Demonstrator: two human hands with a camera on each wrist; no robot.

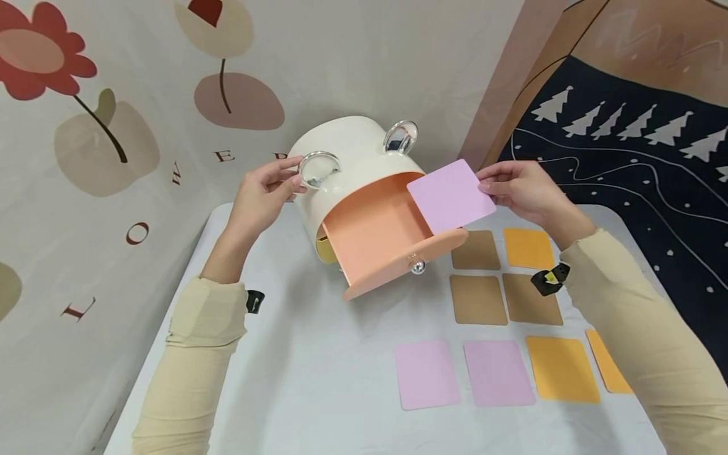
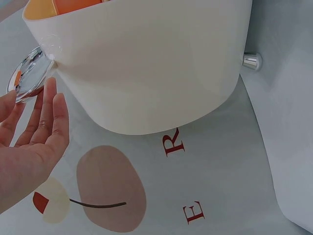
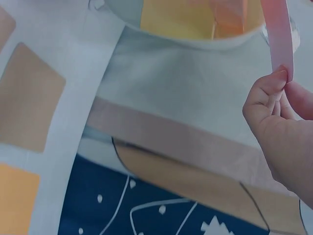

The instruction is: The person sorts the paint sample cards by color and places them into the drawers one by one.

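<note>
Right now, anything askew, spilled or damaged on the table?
Only the white drawer unit stands out: its open peach drawer juts slantwise to the back edge of the table, while the tabletop cards lie in rough rows. No spill or damage visible.

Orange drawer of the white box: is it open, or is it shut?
Open: the head view shows the orange drawer sticking out from the white box, with its inside floor plainly visible.
</note>
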